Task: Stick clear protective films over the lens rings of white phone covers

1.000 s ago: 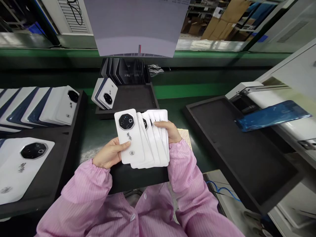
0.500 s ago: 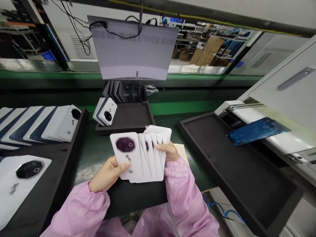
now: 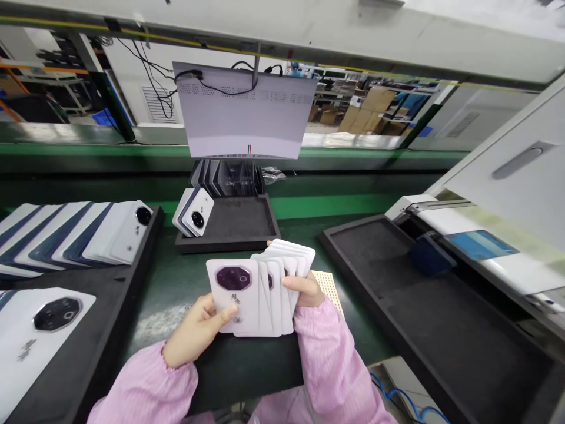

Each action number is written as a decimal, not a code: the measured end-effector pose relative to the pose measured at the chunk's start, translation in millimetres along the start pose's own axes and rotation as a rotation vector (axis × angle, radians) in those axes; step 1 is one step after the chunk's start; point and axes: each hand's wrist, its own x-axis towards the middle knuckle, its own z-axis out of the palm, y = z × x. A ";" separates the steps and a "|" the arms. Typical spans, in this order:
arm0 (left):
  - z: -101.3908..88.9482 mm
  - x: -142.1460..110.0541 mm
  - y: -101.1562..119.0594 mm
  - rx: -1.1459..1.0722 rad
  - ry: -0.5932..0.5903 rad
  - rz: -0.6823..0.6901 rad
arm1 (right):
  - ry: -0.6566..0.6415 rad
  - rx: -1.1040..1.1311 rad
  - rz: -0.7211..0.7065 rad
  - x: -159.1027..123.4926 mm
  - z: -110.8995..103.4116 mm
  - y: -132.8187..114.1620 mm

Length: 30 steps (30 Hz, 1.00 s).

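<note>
A fanned stack of white phone back panels (image 3: 277, 300) is spread between my two hands above the dark green bench. The front panel (image 3: 232, 294) bears a dark octagonal camera print and small dark lettering. My left hand (image 3: 198, 324) pinches this front panel at its lower left, thumb on its face. Round the right side of the fan, my right hand (image 3: 306, 288) is closed, with its thumb across the front and a fingertip showing behind the top edge. The rest of the fingers are hidden behind the panels.
At left, a black tray (image 3: 119, 306) carries rows of white and dark blue panels (image 3: 119, 232). A smaller black tray (image 3: 242, 221) with a short stack stands ahead. At right, a long black tray (image 3: 410, 318) lies beside a white machine (image 3: 481, 215); a blue panel (image 3: 430, 256) tilts there.
The view has tipped upward a little. At the right machine, the blue panel has dropped to a steep tilt in the tray, and another blue piece shows on the machine. Both hands keep their hold.
</note>
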 end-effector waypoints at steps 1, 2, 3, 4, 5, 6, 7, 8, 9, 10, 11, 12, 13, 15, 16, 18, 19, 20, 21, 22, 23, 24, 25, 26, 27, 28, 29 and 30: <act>0.6 0.1 0.0 0.036 0.025 0.017 | -0.002 -0.031 -0.014 0.5 -0.7 0.6; 1.1 0.5 -0.7 0.073 0.050 0.034 | -0.002 -0.070 -0.028 0.9 -1.1 1.5; 1.3 1.4 -2.1 0.109 0.076 0.051 | -0.003 -0.117 -0.043 1.5 -1.3 2.7; 1.2 2.6 -4.2 0.145 0.109 0.070 | -0.007 -0.167 -0.058 2.3 -1.3 4.2; 0.6 4.3 -7.0 0.178 0.147 0.092 | -0.022 -0.214 -0.071 3.3 -1.0 6.2; -0.2 6.4 -10.2 0.212 0.191 0.118 | -0.051 -0.251 -0.077 4.5 -0.6 8.3; -1.4 8.8 -13.8 0.248 0.235 0.146 | -0.091 -0.271 -0.078 6.1 -0.1 10.6; -2.7 11.5 -17.3 0.282 0.273 0.173 | -0.132 -0.279 -0.078 7.9 0.3 12.8; -4.2 14.2 -20.7 0.308 0.296 0.193 | -0.165 -0.279 -0.081 9.8 0.7 14.8; -5.5 17.1 -23.8 0.317 0.303 0.205 | -0.185 -0.281 -0.084 11.7 0.9 16.4; -6.7 19.9 -26.7 0.308 0.300 0.211 | -0.191 -0.293 -0.087 13.6 1.1 17.4; -7.6 22.7 -29.3 0.287 0.292 0.211 | -0.185 -0.315 -0.090 15.2 1.2 18.0; -8.3 25.4 -31.9 0.261 0.285 0.210 | -0.177 -0.340 -0.092 16.6 1.2 18.2; -8.9 30.0 -36.5 0.221 0.275 0.205 | -0.194 -0.371 -0.071 18.7 1.2 18.4; -8.9 31.8 -38.4 0.213 0.270 0.202 | -0.220 -0.369 -0.051 19.4 1.2 18.8; -7.8 33.4 -40.7 0.200 0.251 0.194 | -0.252 -0.335 -0.020 20.5 0.6 21.1; -6.6 33.1 -40.5 0.190 0.229 0.187 | -0.237 -0.317 -0.007 21.0 0.0 22.9; -5.1 31.9 -39.5 0.181 0.200 0.180 | -0.197 -0.302 0.006 21.3 -0.8 25.0; -3.1 29.8 -37.4 0.168 0.162 0.170 | -0.144 -0.286 0.021 21.5 -1.5 27.1; -1.0 27.1 -34.4 0.148 0.118 0.158 | -0.093 -0.270 0.037 21.3 -2.0 28.6; 1.0 23.9 -31.0 0.124 0.074 0.145 | -0.059 -0.251 0.054 20.8 -2.1 29.4; 2.9 20.3 -27.2 0.094 0.033 0.128 | -0.046 -0.228 0.064 19.9 -1.7 29.3; 4.3 16.7 -23.6 0.067 0.000 0.113 | -0.052 -0.205 0.065 18.6 -0.5 28.1; 5.2 13.3 -20.4 0.046 -0.023 0.098 | -0.068 -0.189 0.061 16.8 1.2 26.1; 5.7 10.2 -17.8 0.034 -0.035 0.087 | -0.084 -0.179 0.057 14.8 3.6 23.5; 5.8 7.5 -15.8 0.030 -0.039 0.077 | -0.093 -0.172 0.055 12.7 6.3 20.4; 5.8 5.1 -14.4 0.029 -0.040 0.066 | -0.095 -0.166 0.058 10.5 9.3 17.4; 5.8 3.1 -13.3 0.028 -0.040 0.053 | -0.091 -0.157 0.062 8.4 12.2 14.5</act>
